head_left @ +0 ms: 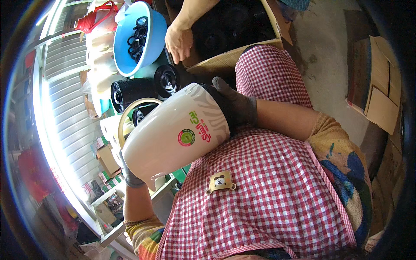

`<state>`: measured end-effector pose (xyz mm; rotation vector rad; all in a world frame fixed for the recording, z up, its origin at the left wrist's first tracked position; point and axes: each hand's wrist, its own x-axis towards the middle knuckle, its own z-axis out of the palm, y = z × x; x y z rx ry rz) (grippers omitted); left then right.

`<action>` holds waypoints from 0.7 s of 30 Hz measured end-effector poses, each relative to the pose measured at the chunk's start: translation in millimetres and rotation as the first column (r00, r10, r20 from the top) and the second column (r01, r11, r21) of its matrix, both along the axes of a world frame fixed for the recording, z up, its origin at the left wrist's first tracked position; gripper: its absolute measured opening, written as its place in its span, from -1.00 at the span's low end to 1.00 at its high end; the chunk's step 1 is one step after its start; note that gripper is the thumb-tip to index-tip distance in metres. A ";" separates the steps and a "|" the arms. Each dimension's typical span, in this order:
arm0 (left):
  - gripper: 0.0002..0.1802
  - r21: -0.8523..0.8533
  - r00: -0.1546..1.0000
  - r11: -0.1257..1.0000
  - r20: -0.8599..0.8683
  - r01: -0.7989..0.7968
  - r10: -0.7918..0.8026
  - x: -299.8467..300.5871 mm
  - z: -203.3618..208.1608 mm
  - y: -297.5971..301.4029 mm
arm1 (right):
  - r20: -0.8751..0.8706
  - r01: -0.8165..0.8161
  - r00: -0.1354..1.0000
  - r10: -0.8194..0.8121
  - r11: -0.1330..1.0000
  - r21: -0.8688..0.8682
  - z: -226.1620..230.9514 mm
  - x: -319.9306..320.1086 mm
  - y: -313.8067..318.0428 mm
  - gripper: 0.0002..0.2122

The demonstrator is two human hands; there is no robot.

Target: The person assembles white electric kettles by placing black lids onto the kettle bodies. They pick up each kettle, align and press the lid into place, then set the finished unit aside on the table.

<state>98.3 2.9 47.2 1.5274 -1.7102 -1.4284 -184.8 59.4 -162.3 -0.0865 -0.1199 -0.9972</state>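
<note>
A white plastic jug body (173, 134) with a grey wavy band and a printed label lies tilted across my lap. My left hand (132, 177), in a dark grey glove, grips its spout end from below, with the fingers mostly hidden behind it. Wrapped round the dark end at the right is my right hand (238, 106), gloved too, thumb on top. A cream ring-shaped handle (123, 123) shows behind the jug. Just beyond stand black cylindrical parts (132, 93) and a round black part (167, 81) with a small white label.
A blue basin (157, 41) holds several black rings. Another person's bare hand (178, 43) hangs beside a cardboard box (234, 55) of dark round parts. Folded cardboard (383, 93) stands on the floor at right. White jug bodies and a red plastic piece (90, 22) are at far left.
</note>
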 end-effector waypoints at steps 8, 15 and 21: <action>-0.56 0.078 0.998 0.996 -0.045 -0.048 0.051 12.8 -3.1 4.7 | 0.067 -0.109 0.992 0.111 0.994 -0.025 2.1 3.3 6.2 -0.17; -0.55 0.212 0.940 0.944 -0.175 -0.253 0.291 4.2 2.4 14.2 | 0.114 -0.020 0.993 0.031 0.995 -0.100 0.9 8.4 8.0 -0.18; -0.54 0.056 0.990 0.990 -0.041 -0.130 0.133 6.1 6.9 15.0 | 0.110 -0.042 0.992 0.056 0.991 -0.127 0.0 11.2 9.1 -0.19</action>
